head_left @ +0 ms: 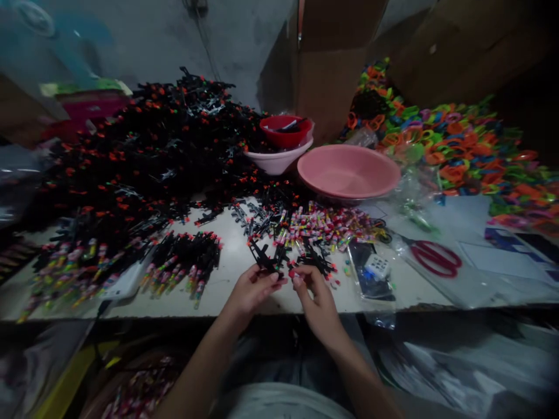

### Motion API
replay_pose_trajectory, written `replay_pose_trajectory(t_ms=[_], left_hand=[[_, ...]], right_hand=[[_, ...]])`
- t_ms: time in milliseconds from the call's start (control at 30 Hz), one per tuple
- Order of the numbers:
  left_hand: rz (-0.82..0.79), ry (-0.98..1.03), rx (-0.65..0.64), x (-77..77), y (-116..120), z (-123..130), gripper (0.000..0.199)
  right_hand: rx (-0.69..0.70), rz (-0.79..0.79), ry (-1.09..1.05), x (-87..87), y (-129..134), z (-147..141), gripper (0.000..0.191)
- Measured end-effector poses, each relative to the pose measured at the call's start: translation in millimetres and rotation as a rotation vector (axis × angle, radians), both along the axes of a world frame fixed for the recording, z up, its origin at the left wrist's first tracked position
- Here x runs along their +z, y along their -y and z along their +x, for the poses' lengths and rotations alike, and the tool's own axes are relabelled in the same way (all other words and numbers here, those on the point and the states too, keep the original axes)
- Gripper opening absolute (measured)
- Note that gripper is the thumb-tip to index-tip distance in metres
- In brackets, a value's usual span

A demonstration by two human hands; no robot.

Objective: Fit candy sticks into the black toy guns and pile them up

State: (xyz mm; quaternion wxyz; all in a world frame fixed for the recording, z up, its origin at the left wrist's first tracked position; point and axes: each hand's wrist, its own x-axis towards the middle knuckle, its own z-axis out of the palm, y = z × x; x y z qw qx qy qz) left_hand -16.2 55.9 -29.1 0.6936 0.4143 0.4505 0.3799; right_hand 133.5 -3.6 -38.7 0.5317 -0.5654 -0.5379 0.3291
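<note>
Head view: clamped between the fingers and thumb of the left hand (251,292), at the near edge of the white table (236,256), a black toy gun (262,257). Pinched in the right hand (318,297), just beside, a small red piece (292,273); too small to tell whether joined to the gun. Scattered beyond, small bright tubes (325,228). Off to the left, a white power bank (127,284). Behind, a heap of black guns (174,137), a red bowl (283,135) and a pink basin (349,171). To the right, red-handled scissors (437,259).
</note>
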Motion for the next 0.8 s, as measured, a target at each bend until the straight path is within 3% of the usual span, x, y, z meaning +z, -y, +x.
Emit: replay_pose_trajectory(t_ms=[67,200,500,800], left_hand=[[-0.080,0.125,0.084,7.4,19,6,0.038],[-0.043,0.163,0.202,13.4,35,11,0.035],[0.015,0.123,0.235,17.3,41,9,0.035],[0.064,0.050,0.320,16.3,46,12,0.032]], right_hand=[[0.012,0.004,-0.034,4.3,2,-4,0.017],[0.018,0.022,0.001,9.7,8,-7,0.013],[-0.045,0.127,0.051,9.7,14,-11,0.005],[0.035,0.209,0.286,3.8,16,-15,0.008]])
